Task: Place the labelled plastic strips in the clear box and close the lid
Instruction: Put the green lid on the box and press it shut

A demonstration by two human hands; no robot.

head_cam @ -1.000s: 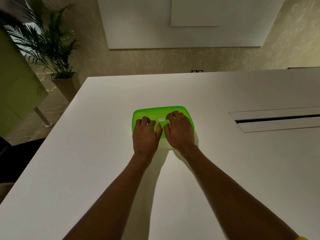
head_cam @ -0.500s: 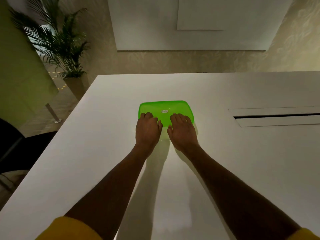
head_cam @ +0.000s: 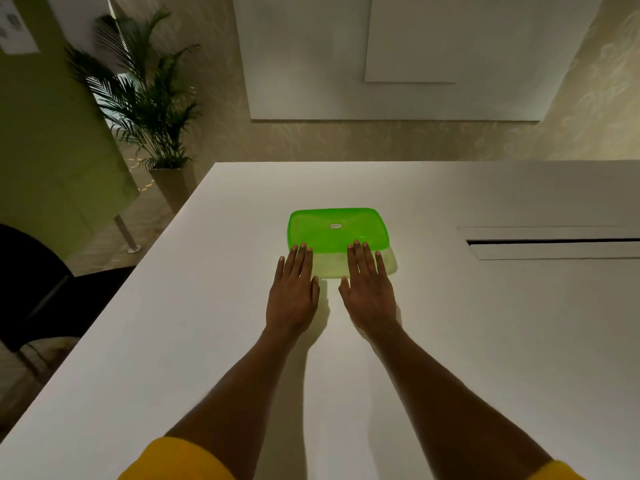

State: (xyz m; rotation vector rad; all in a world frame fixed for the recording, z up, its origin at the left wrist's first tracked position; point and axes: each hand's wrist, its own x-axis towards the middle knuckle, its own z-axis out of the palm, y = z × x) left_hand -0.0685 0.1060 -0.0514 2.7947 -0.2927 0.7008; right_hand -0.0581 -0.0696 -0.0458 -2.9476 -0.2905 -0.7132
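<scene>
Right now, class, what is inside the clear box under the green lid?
The green lid covers the clear box. Its pale near wall shows, but no contents can be made out.

Potted palm [head_cam: 145, 109] beyond white table [head_cam: 485, 341]

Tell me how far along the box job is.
Done, by the look of it: the green lid sits on the clear box, covering it. In hand: nothing gripped; the left hand and right hand lie flat, fingers straight, fingertips at the lid's near edge. Left: perhaps a check that the lid is seated all round. No strips lie on the table; whether they are inside I cannot tell.
</scene>
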